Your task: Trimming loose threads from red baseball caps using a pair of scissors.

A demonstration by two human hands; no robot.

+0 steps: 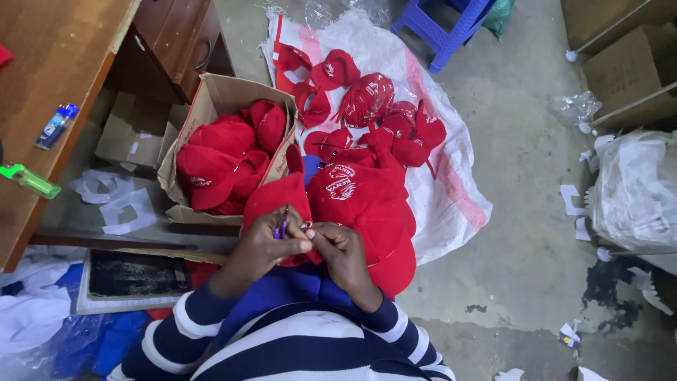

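Both hands meet over the lap, fingertips almost touching. The left hand [266, 243] is curled, its thumb and forefinger pinched on a small purple tool [283, 228] that sticks up between them; it may be a small pair of snips, but the view is too small to be sure. The right hand [342, 247] is clenched as well, its fingertips nipping something tiny at the edge of a red cap [276, 201], just beside the left thumb; what it grips cannot be made out.

That red cap lies directly under and beyond the fingers of both hands. Just right of the fingers, a second red cap with a white emblem [367, 204] rests on the lap, touching the first.

Beyond the left fingers stands a cardboard box [226, 95] filled with more red caps. Farther out, past both hands, loose caps are scattered on a white sack [451, 190] spread on the floor. Well off to the left of the fingers, a wooden desk [49, 85] carries a blue lighter [56, 125] and a green one [29, 180].
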